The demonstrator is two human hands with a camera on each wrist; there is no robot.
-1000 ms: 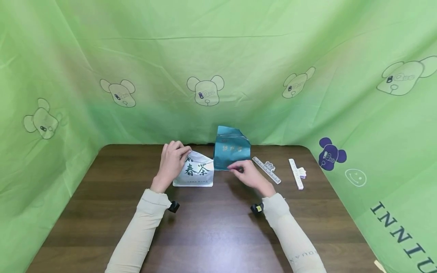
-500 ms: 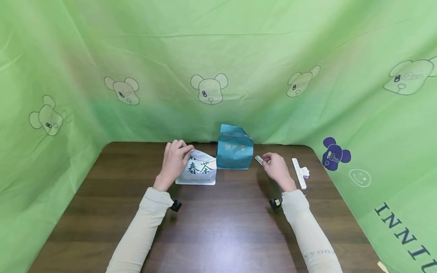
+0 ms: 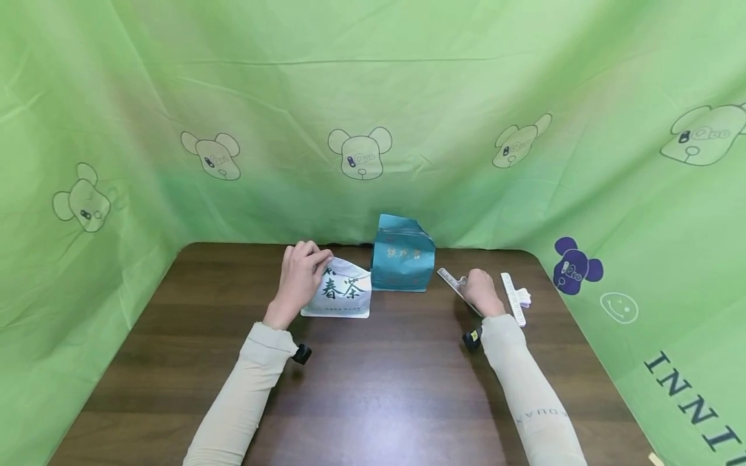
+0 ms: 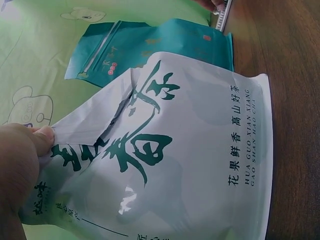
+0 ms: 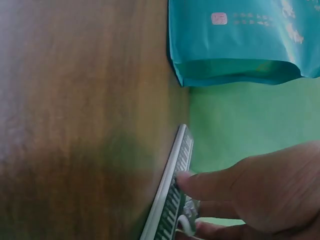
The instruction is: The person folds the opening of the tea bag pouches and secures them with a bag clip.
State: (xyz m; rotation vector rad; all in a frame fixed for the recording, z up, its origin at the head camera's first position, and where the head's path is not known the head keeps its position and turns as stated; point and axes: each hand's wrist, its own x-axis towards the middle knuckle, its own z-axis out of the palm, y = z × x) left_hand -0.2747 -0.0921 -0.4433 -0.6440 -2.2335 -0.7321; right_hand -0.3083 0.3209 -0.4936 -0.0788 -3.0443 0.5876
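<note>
My left hand [image 3: 298,278] pinches the folded top corner of a white tea bag [image 3: 344,299] with dark green characters. In the left wrist view the bag's [image 4: 200,135] top is creased and folded over, with the thumb on the fold. My right hand [image 3: 482,291] grips a long bag clip [image 3: 447,278] that lies slanted on the table. Seen from the right wrist, the thumb rests on the clip's ridged bar [image 5: 172,207] and other fingers are at its handle side, partly hidden. A teal tea bag [image 3: 403,262] stands upright between the hands, its top bent.
A second white bag clip [image 3: 513,299] lies just right of my right hand. The brown wooden table [image 3: 373,388] backs onto a green curtain [image 3: 280,207], which also hangs along both sides.
The right hand has left the teal bag's lower edge, moved right and taken hold of the nearer clip. The left hand keeps its pinch on the white bag.
</note>
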